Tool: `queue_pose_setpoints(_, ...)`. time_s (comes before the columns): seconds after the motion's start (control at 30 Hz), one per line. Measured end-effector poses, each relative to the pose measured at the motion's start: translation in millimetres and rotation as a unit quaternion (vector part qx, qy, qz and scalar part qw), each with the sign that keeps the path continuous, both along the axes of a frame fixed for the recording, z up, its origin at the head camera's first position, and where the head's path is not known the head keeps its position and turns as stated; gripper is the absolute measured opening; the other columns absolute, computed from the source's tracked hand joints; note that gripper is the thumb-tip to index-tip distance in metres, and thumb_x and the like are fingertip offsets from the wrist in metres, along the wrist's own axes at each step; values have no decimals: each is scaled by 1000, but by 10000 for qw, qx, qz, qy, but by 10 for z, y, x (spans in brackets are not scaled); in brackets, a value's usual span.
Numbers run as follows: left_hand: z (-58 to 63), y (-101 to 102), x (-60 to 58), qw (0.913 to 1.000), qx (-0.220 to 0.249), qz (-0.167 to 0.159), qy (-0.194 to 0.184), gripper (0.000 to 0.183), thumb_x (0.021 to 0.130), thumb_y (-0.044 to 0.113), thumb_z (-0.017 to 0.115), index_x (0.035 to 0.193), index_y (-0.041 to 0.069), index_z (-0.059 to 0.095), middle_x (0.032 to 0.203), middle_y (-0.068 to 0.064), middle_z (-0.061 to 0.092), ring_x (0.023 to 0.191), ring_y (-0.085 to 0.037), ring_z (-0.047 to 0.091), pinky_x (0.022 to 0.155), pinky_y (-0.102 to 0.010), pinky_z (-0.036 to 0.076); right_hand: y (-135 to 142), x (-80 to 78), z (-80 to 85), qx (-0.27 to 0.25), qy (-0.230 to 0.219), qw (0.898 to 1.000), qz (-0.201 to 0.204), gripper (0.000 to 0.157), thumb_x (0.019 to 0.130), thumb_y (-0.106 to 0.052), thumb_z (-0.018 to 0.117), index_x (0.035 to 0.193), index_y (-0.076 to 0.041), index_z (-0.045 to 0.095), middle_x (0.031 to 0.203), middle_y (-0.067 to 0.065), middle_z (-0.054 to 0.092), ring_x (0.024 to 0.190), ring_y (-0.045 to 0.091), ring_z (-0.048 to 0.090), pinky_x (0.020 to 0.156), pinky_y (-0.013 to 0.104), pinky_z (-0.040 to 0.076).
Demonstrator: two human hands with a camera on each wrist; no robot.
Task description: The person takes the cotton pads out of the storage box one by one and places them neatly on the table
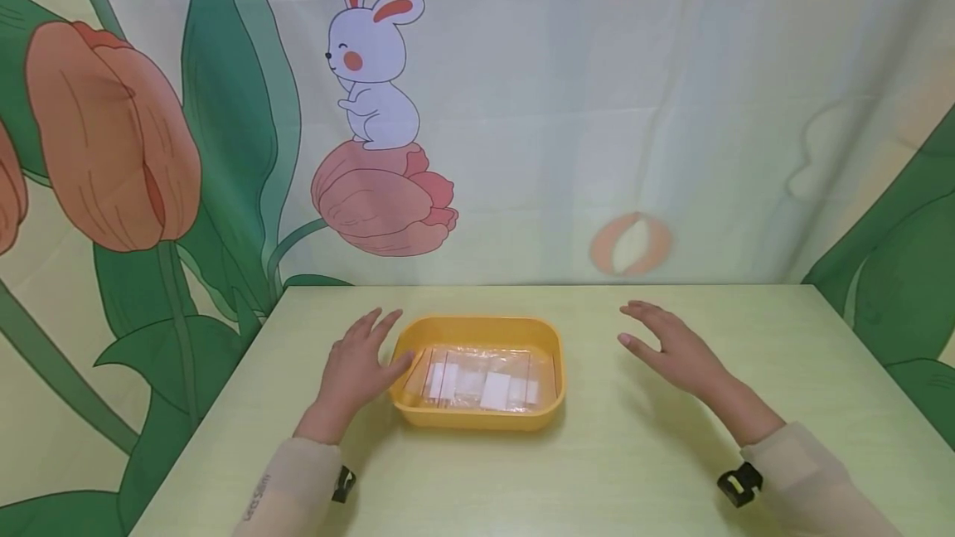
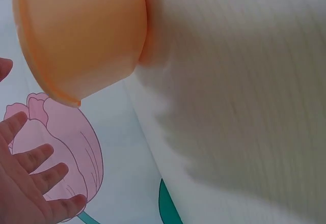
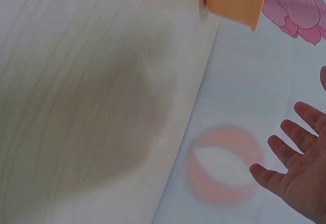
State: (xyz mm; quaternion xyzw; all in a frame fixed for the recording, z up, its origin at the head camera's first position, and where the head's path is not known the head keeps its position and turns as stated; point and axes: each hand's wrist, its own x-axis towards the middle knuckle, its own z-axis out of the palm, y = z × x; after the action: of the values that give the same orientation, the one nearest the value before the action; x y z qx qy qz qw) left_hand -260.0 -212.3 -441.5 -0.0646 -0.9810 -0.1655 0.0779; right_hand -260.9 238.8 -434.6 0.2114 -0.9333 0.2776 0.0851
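Note:
A yellow plastic basket (image 1: pixel 477 418) stands on the table, holding clear plastic zip bags (image 1: pixel 470 360) with white labels or papers (image 1: pixel 496 390) in them. My left hand (image 1: pixel 358 367) is at the basket's left side, its fingers spread and the thumb overlapping the rim in the head view. In the left wrist view those fingers (image 2: pixel 50 175) are extended, with nothing between them, beside the basket wall (image 2: pixel 86 35). My right hand (image 1: pixel 679 355) hovers over the table to the right, apart from the basket, fingers extended and holding nothing.
The pale green table (image 1: pixel 597 471) ends at a back edge against a hanging cloth (image 1: pixel 522 147) printed with a rabbit and tulips. Each wrist carries a small black camera mount, one at the left (image 1: pixel 344 484) and one at the right (image 1: pixel 740 485).

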Motion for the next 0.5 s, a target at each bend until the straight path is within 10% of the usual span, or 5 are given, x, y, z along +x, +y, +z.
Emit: queue_pose_setpoints(0.5,-97,11,30,9966,640,189,-475,72,98,40,63,159,13,36,165,-24,33,150,-48,34,118,-70,32,-96,27,-32,-53,-166,9998,13,53,104,-33,57,146,-1,53,154,27,49,143,50,43,116,68,36)
